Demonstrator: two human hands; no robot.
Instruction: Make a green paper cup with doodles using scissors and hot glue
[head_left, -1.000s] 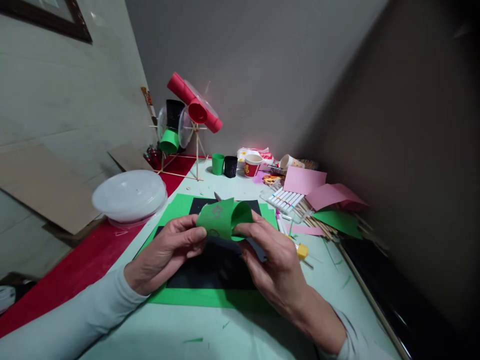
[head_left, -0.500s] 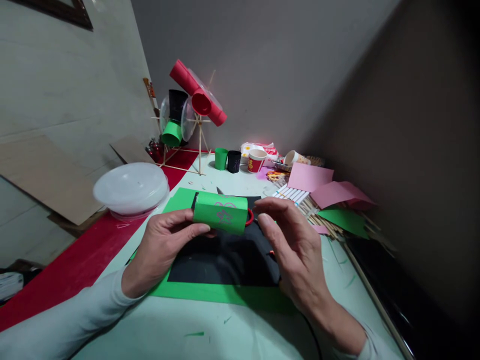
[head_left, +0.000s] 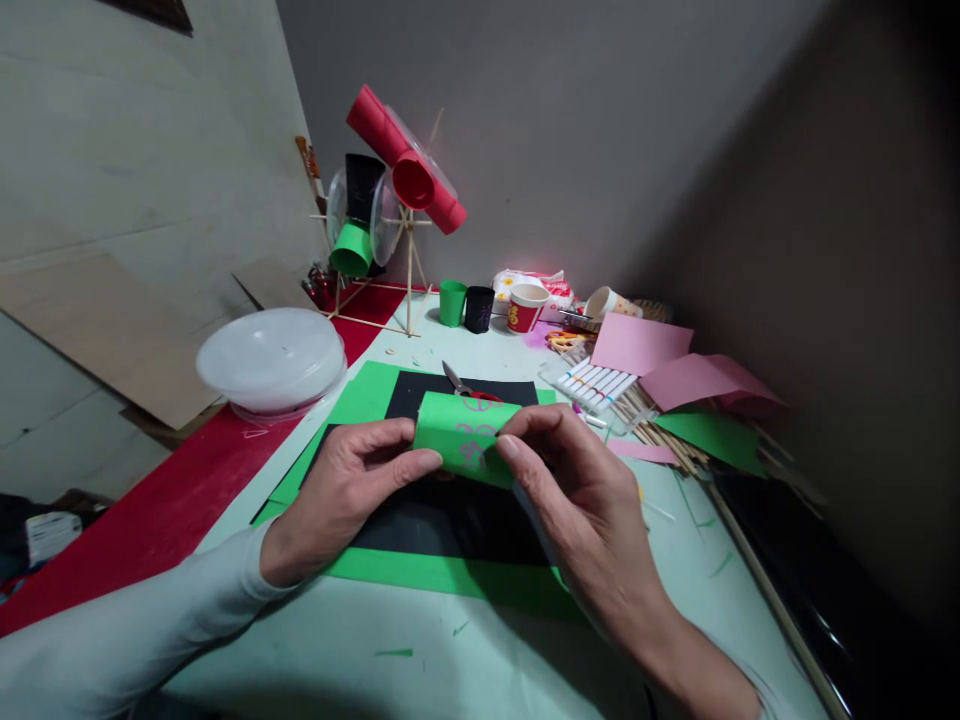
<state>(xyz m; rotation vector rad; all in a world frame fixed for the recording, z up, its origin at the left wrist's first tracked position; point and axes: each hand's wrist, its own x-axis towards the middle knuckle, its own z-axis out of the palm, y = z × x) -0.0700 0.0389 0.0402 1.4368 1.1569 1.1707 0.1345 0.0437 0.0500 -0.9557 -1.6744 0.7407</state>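
Note:
A green paper tube [head_left: 466, 440] with pink drawn marks is held level above the sheets. My left hand [head_left: 349, 490] pinches its left end between thumb and fingers. At its right end, my right hand [head_left: 581, 500] closes thumb and fingertips on the paper. Under the tube lie black paper [head_left: 450, 530] and a larger green sheet [head_left: 465, 577]. Scissors [head_left: 459, 381] with red handles rest just behind the tube, partly hidden by it.
White plates [head_left: 270, 360] are stacked at left. Behind stands a stick frame [head_left: 409, 280] bearing red, black and green cups. Small green [head_left: 452, 303] and black cups [head_left: 479, 310] stand near a red paper cup [head_left: 526, 309]. Markers [head_left: 596, 385], sticks and pink paper [head_left: 641, 343] lie at right.
My right hand has come in from beside the tube and now grips its right end. The left hand keeps its hold. The view has shifted slightly.

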